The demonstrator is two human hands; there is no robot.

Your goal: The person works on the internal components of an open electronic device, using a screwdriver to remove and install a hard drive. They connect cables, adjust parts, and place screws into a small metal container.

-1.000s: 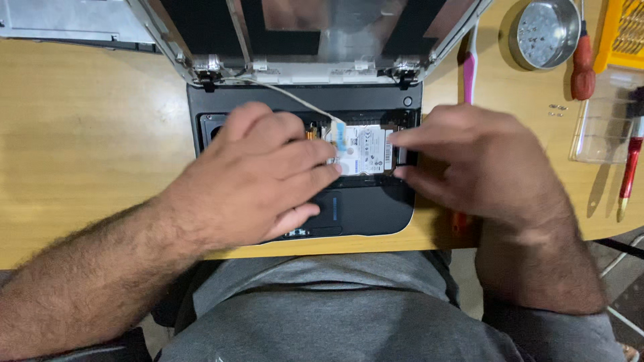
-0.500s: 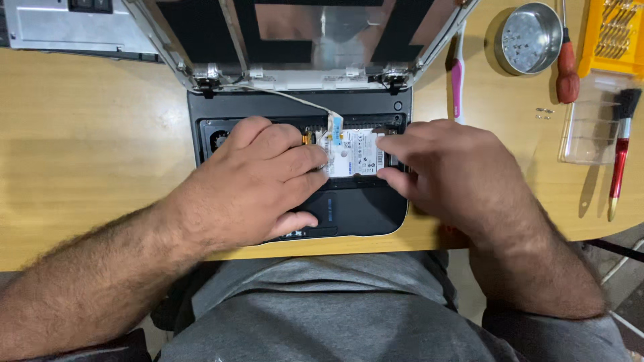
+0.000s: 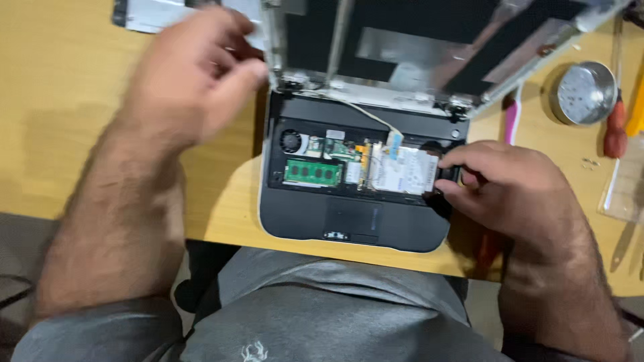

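A small dark laptop (image 3: 349,221) lies open on the wooden table (image 3: 60,114), its keyboard deck removed so the insides show: a fan (image 3: 292,141), a green memory module (image 3: 310,173) and a silver hard drive (image 3: 401,171). My right hand (image 3: 506,188) rests on the laptop's right side, fingertips touching the right edge of the hard drive. My left hand (image 3: 194,80) is lifted up at the upper left, blurred, fingers curled near the left hinge of the stripped screen lid (image 3: 416,40). Whether it holds anything is hidden.
A round metal dish (image 3: 582,92) sits at the right, beside a red-handled screwdriver (image 3: 614,134) and a pink tool (image 3: 512,121). A clear plastic piece (image 3: 624,188) lies at the far right edge. A flat silver panel (image 3: 154,13) lies at the top left. My lap fills the bottom.
My left hand has lifted off the laptop's internals and moved up and left toward the hinge, uncovering the fan and memory module. My right hand stays at the hard drive.
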